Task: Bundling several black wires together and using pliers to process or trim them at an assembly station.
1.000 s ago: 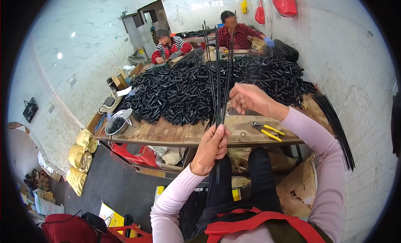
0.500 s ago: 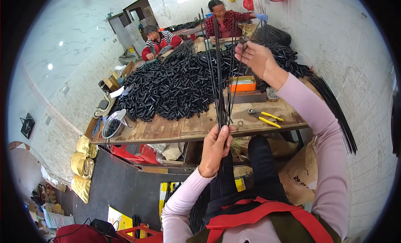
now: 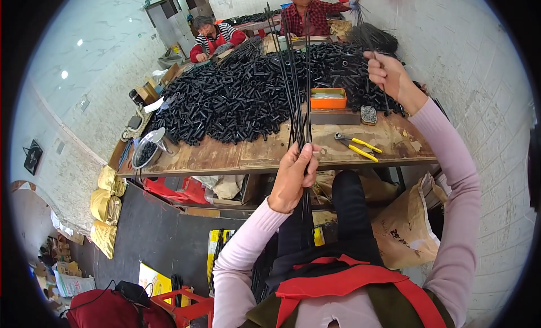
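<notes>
My left hand [image 3: 294, 178] is closed around a fanned bundle of thin black rods [image 3: 297, 111]. The bundle stands nearly upright over the near table edge, and its lower ends reach down in front of my lap. My right hand [image 3: 390, 77] is raised apart from it, over the table's right side. Its fingers are curled, pinching what looks like a thin black rod, which shows above and below the fist. Behind the bundle lies a large pile of short black tubes [image 3: 225, 102].
Yellow-handled pliers [image 3: 360, 148], an orange box [image 3: 328, 99] and a small tin [image 3: 368, 115] sit on the wooden table [image 3: 253, 156]. A clear container [image 3: 150, 150] stands left. Two people work across the table; one person's gloved hand [image 3: 356, 6] is near more rods [image 3: 375, 37].
My right hand has moved right, away from the bundle, and its fingers have closed. My left hand keeps its hold. The view has shifted slightly. Rods at the table's right edge are now mostly out of sight.
</notes>
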A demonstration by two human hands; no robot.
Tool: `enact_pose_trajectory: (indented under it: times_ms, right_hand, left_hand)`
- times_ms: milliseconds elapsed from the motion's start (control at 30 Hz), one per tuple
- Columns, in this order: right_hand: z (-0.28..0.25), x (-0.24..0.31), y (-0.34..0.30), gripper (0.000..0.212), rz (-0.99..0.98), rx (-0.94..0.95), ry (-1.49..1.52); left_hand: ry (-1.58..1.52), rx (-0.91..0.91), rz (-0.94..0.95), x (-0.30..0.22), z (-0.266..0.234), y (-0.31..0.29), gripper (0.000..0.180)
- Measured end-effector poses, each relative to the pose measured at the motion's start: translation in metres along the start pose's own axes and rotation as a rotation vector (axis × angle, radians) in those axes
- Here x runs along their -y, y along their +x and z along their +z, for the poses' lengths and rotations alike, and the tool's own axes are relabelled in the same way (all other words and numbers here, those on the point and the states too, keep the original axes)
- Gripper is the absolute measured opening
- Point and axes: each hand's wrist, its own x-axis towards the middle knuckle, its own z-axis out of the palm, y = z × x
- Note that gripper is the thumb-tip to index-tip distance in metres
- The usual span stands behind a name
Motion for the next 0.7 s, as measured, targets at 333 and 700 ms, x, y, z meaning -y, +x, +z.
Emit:
enact_pose_trajectory:
  times_ms: [333, 700]
  right_hand:
    - [0.009, -0.062, -0.036, 0.014, -0.025, 0.02, 0.239]
    - [-0.038, -0.071, -0.036, 0.034, 0.215, 0.166, -0.365]
  left_hand:
    - [-0.023, -0.117, 0.071, 0.033, 0.035, 0.032, 0.019]
    - [-0.009, -0.033, -0.05, -0.005, 0.032, 0.004, 0.023]
